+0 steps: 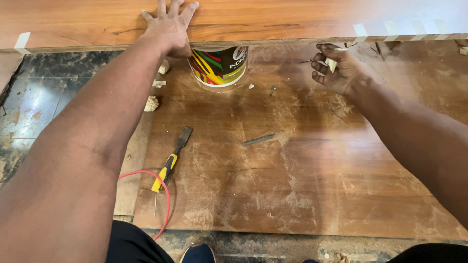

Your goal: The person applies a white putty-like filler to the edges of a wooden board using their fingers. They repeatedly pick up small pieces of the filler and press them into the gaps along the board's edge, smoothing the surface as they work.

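My left hand [169, 25] lies flat with spread fingers on a long reddish wooden board [273, 19] that spans the top of the view. Under that board stands a white paint can with colourful stripes [219, 65], propping it up. My right hand [339, 68] is below the board's edge, fingers curled around a small pale piece, and a thin nail sticks out to the left from the fingers. Strips of masking tape [360, 31] sit along the board's front edge at the right.
A dusty plywood sheet [302, 185] lies on the floor. On it are a yellow-handled chisel [171, 158], a flat metal piece [259, 140] and a loose nail [272, 90]. A red wire [163, 190] loops at the left. Crumpled pale scraps [152, 103] lie near dark tiles [34, 107].
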